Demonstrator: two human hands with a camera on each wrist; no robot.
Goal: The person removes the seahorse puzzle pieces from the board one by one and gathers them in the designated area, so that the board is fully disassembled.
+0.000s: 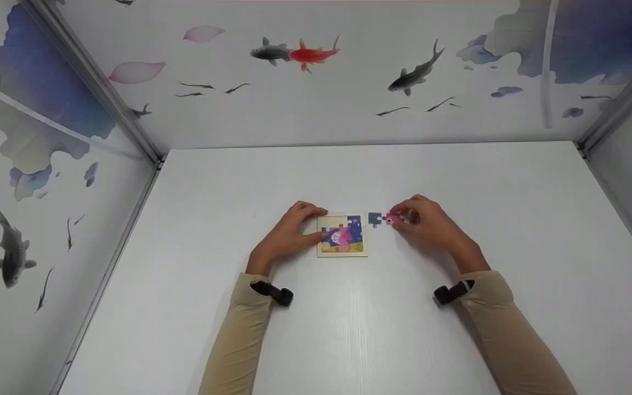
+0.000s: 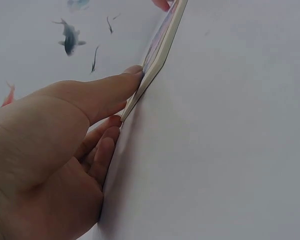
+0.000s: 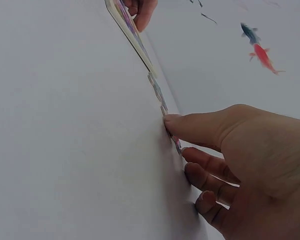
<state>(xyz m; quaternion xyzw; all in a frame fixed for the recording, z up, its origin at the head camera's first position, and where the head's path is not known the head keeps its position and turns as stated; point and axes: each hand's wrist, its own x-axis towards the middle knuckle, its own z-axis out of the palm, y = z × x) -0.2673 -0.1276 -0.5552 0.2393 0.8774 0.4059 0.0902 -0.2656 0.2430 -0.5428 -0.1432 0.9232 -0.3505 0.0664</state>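
Observation:
A small square jigsaw puzzle lies in a pale wooden tray, its upper left part showing bare wood. My left hand holds this tray at its left side, thumb over the face and fingers along the edge. To the tray's right, my right hand pinches a pink puzzle piece with an eye printed on it. Between that piece and the tray lies a blue-green puzzle piece. In the right wrist view, the right thumb rests on the pink piece, low over the table.
A white table carries everything. Behind it rises a panel printed with fish, and a similar panel stands at the left. Black wrist cameras are strapped on both sleeves.

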